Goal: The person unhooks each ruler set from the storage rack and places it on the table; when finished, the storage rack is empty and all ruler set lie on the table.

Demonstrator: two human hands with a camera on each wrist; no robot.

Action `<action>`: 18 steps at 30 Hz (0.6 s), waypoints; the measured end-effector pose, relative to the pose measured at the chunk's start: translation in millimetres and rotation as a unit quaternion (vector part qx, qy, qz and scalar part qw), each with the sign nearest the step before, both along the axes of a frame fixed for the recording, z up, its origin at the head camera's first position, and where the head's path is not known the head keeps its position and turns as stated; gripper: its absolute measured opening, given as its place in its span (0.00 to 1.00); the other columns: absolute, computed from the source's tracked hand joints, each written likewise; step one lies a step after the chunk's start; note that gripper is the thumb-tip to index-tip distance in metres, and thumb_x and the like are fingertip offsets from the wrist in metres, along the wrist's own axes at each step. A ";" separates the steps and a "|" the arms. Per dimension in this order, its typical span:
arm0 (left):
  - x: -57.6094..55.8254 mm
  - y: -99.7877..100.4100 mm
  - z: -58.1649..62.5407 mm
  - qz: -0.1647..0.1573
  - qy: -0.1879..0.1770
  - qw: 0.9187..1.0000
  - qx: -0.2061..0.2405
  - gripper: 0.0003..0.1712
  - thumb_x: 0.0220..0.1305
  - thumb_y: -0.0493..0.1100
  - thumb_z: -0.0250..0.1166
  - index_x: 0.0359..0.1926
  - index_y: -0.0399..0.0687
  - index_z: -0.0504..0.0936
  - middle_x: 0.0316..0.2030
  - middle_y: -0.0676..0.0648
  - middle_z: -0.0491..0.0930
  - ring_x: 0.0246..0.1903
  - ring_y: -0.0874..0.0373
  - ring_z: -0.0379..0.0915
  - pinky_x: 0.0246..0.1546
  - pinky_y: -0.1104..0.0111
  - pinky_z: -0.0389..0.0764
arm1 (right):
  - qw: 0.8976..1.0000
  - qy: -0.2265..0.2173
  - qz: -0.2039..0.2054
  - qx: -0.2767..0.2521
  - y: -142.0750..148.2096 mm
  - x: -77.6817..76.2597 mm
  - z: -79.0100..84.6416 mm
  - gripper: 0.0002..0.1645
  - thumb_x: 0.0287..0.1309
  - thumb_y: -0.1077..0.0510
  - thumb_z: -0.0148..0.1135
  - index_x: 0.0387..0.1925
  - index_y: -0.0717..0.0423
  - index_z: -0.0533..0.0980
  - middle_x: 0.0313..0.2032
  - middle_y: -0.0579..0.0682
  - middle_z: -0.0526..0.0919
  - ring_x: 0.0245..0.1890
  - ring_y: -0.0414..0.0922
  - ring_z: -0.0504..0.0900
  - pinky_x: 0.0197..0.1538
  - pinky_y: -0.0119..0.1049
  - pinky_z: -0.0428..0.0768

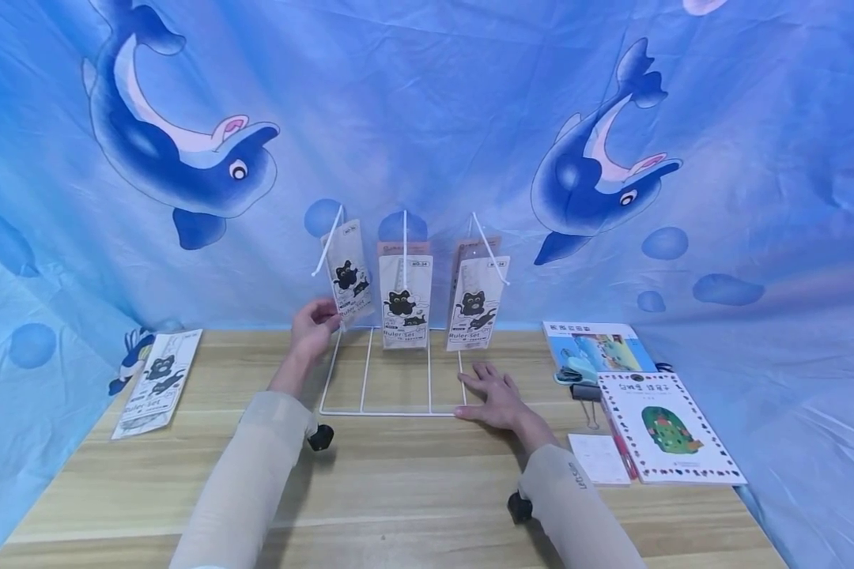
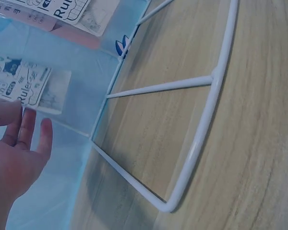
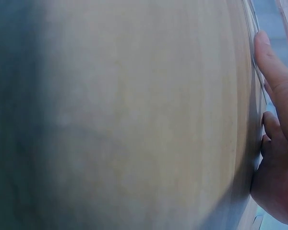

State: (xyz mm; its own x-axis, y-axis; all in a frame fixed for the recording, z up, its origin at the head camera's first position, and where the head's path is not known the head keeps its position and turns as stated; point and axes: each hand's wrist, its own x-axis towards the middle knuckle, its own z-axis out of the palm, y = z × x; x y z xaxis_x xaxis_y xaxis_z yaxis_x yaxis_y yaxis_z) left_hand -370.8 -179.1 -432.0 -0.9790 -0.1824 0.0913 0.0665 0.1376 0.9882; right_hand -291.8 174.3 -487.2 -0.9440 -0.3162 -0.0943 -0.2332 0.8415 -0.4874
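A white wire display rack (image 1: 375,412) stands on the table with three hooks at its top. From the left hook hangs a ruler set pack (image 1: 349,276) printed with black cats, tilted a little. My left hand (image 1: 313,328) pinches this pack near its lower left corner; the left wrist view shows the thumb and a finger at the pack's edge (image 2: 36,88). Ruler set packs also hang on the middle hook (image 1: 407,304) and the right hook (image 1: 478,304), with pinkish packs behind them. My right hand (image 1: 498,399) rests with spread fingers at the base's front right corner.
Another ruler set pack (image 1: 158,379) lies at the table's left. On the right are a blue picture book (image 1: 605,344), a white-covered book (image 1: 665,427), a binder clip (image 1: 586,393), a white note pad (image 1: 598,460) and a red pen (image 1: 625,454). A blue dolphin curtain (image 1: 413,118) hangs behind.
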 end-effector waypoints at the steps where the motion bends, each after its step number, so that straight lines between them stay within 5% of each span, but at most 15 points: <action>1: 0.1 0.0 -0.4 -0.003 0.001 1.000 0.000 0.22 0.60 0.27 0.58 0.57 0.33 0.72 0.47 0.40 0.77 0.42 0.61 0.72 0.48 0.77 0.82 | 1.000 0.001 0.001 0.001 0.2 -0.2 -0.3 0.46 0.52 0.33 0.64 0.70 0.41 0.62 0.76 0.56 0.49 0.78 0.59 0.42 0.77 0.64 0.38; 12: 0.7 1.0 -4.5 -0.014 0.019 1.000 -0.014 0.21 0.62 0.28 0.57 0.57 0.33 0.71 0.43 0.45 0.75 0.41 0.62 0.72 0.42 0.80 0.81 | 1.000 -0.012 -0.004 0.003 -0.5 -1.3 -0.4 0.47 0.51 0.31 0.64 0.70 0.38 0.61 0.77 0.54 0.48 0.78 0.57 0.41 0.78 0.62 0.37; 18: 5.6 -4.8 -8.2 -0.016 0.075 0.997 -0.016 0.24 0.57 0.22 0.58 0.57 0.30 0.71 0.40 0.49 0.75 0.38 0.65 0.70 0.42 0.82 0.79 | 1.000 -0.007 0.000 0.002 0.3 -0.4 -1.3 0.46 0.52 0.32 0.64 0.70 0.39 0.62 0.77 0.54 0.49 0.78 0.58 0.42 0.78 0.62 0.38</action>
State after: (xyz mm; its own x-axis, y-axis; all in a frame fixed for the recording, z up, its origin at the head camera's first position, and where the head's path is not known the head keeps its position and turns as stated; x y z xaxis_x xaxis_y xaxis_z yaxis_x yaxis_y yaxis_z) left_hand -365.2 -184.0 -440.2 -0.9589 -0.1460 0.2431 0.2189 0.1638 0.9619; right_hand -292.2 174.5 -488.5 -0.9427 -0.3153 -0.1088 -0.2261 0.8438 -0.4868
